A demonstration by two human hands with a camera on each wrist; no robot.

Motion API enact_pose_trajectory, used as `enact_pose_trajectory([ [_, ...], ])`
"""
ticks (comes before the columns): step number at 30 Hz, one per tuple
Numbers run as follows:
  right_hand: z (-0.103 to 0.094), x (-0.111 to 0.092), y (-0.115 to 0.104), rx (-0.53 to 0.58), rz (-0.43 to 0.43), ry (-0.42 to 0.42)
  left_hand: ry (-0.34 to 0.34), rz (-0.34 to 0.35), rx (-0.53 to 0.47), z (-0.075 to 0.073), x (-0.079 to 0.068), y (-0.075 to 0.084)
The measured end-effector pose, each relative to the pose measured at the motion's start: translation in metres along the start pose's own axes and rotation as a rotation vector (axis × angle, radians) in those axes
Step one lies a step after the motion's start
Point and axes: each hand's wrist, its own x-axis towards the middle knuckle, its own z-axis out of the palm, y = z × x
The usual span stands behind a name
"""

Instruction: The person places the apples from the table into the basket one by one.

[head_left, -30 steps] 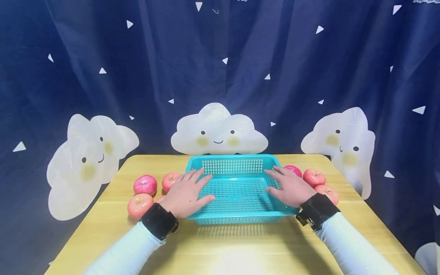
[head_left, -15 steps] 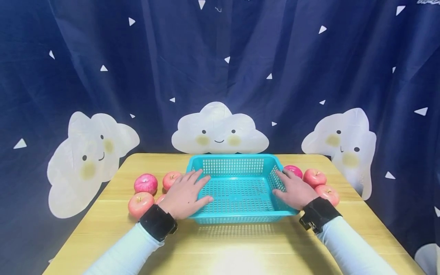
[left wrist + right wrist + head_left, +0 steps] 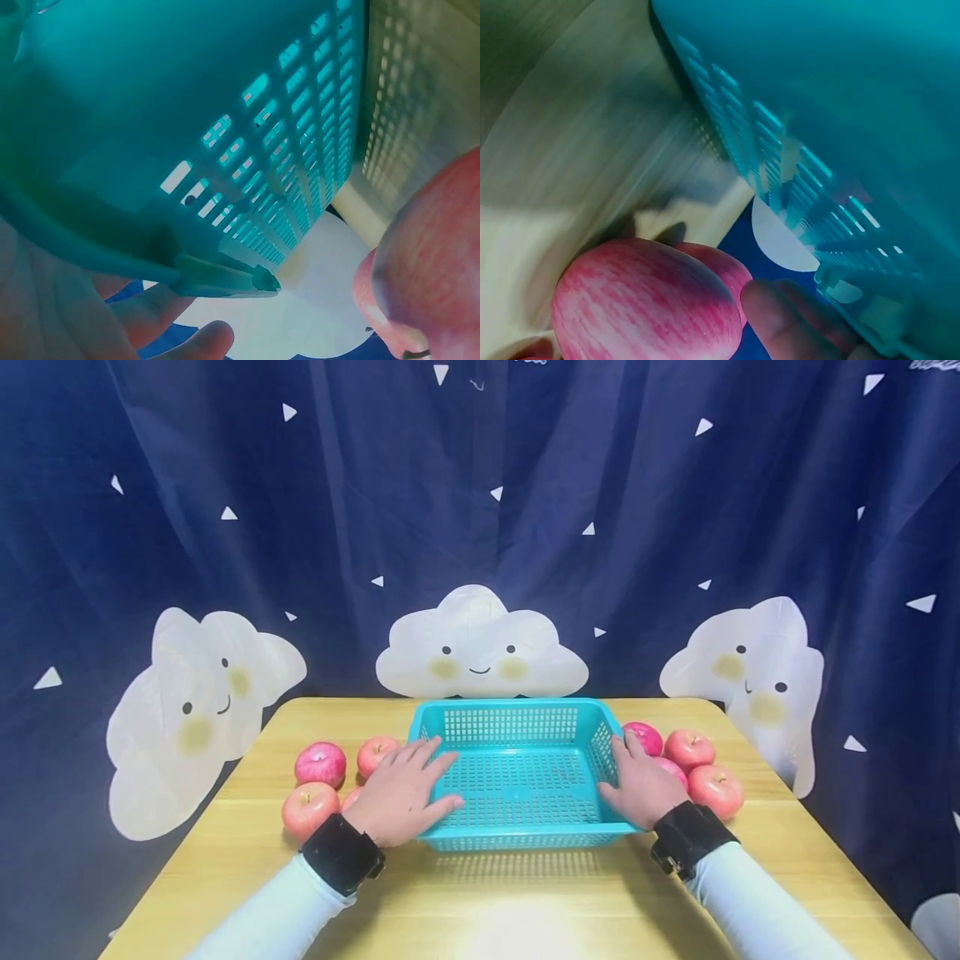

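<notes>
A turquoise plastic basket [image 3: 517, 837] with mesh sides stands on the wooden table between the two hands, nothing inside it. My left hand [image 3: 400, 797] lies over its left rim, fingers straight and spread, thumb over the inside. In the left wrist view, the fingers [image 3: 150, 315] show beyond the basket's rim [image 3: 225, 277]. At the right rim is my right hand [image 3: 643, 787], its fingers extended along the edge and its thumb over the inside. The right wrist view has its fingertips [image 3: 780, 315] between the basket wall [image 3: 817, 172] and a red apple [image 3: 649, 304].
Several apples [image 3: 320, 765] sit left of the basket, partly behind the left hand. On the right, several more apples [image 3: 716, 791] are grouped close to the right hand. A dark blue curtain [image 3: 480, 527] with cloud prints hangs behind the table [image 3: 517, 893].
My right hand has moved outward from over the basket's inside to its right rim, uncovering more of an apple beside it. The left hand has shifted only slightly; the basket has stayed nearly still.
</notes>
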Motion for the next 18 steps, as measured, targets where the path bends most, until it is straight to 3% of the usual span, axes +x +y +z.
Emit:
enact_pose_trajectory([
  [7,0.001,-0.001,0.000,0.016,0.039,-0.026,0.016,-0.008,-0.012,-0.001,-0.004,-0.002],
  [18,0.000,-0.001,-0.005,0.013,0.072,-0.056,0.011,-0.078,-0.006,-0.007,-0.019,-0.016],
])
